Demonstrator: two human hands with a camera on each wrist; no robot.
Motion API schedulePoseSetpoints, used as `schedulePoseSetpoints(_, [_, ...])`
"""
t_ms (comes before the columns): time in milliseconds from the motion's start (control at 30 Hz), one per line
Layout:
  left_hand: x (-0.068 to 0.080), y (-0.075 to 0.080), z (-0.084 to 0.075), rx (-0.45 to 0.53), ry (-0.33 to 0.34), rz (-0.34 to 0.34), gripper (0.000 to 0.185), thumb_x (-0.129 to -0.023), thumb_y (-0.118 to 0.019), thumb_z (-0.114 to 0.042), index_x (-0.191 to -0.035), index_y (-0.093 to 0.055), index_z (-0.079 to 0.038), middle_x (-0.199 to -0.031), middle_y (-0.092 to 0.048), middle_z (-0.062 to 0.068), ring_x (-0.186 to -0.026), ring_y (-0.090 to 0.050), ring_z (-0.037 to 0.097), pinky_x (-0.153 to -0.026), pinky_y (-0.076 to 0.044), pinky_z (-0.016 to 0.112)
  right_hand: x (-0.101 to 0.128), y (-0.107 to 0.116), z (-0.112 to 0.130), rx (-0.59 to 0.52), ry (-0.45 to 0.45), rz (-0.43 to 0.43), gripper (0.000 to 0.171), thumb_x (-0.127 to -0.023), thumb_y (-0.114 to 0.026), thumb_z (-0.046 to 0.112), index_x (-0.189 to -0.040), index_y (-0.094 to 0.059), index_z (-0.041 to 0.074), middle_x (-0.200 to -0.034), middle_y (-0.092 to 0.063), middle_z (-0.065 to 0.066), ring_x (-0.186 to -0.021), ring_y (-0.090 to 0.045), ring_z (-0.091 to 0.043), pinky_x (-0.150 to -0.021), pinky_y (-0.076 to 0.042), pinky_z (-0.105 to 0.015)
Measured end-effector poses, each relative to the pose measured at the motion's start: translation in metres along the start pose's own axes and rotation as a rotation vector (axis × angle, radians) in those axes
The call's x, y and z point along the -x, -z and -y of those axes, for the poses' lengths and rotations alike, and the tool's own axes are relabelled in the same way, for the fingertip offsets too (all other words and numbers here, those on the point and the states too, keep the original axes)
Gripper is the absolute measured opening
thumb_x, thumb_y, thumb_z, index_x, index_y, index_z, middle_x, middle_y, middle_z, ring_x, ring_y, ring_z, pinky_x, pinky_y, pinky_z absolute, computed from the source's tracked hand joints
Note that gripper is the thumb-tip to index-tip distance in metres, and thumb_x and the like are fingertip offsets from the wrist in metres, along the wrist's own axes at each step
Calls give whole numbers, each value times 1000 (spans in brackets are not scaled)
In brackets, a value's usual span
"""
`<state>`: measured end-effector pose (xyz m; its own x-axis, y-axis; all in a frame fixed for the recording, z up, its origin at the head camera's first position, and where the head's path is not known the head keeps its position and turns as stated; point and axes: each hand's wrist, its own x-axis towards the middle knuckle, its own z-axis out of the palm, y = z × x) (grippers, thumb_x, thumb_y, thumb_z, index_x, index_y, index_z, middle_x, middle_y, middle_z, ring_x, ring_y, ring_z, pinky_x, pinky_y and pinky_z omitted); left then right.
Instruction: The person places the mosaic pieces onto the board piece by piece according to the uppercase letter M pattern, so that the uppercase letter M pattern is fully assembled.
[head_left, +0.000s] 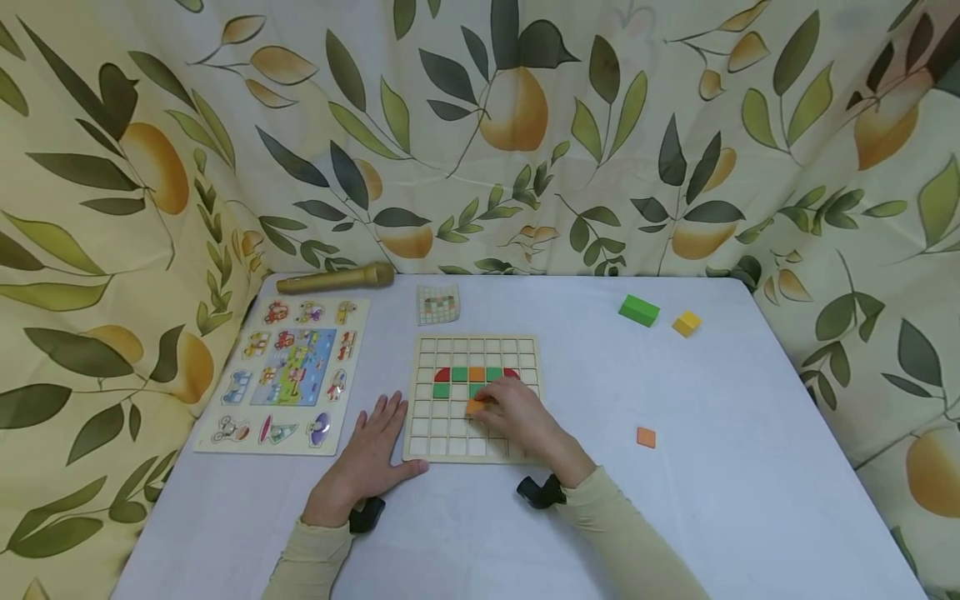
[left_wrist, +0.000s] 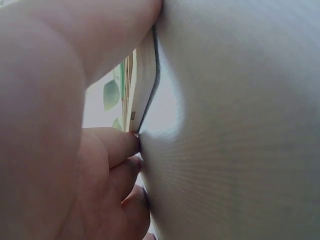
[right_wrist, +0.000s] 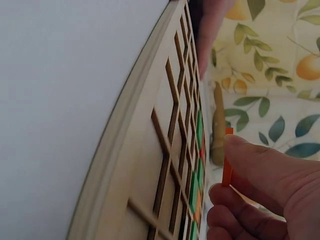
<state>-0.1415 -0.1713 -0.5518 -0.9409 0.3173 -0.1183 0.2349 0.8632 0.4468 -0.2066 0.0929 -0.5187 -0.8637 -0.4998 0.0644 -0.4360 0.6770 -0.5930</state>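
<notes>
A wooden grid board lies in the middle of the table. Red, green and orange tiles sit in some of its upper squares, among them a green tile. My right hand is over the board and pinches an orange tile on edge between thumb and fingers. In the right wrist view the tile stands apart from the grid. My left hand lies flat on the table with spread fingers, against the board's left edge. The left wrist view shows that hand close to the board's side.
A puzzle board with pictures lies on the left, with a gold cylinder behind it. A small patterned card is beyond the grid. On the right are a green block, a yellow block and another orange tile.
</notes>
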Motion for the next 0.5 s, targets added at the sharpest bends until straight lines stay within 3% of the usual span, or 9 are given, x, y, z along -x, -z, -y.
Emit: schedulePoseSetpoints(500, [1,4,-2,0,-5,5,102,-84,-67,-58,-153,-22,2,-161,-12,14,-147,-3,31,-114,-5,56,-31,-23,30,127,63,64,23,-89,-75,23,-105,-74,7,-103,-67,-2,-100,-58,-20,-90,-47,-34])
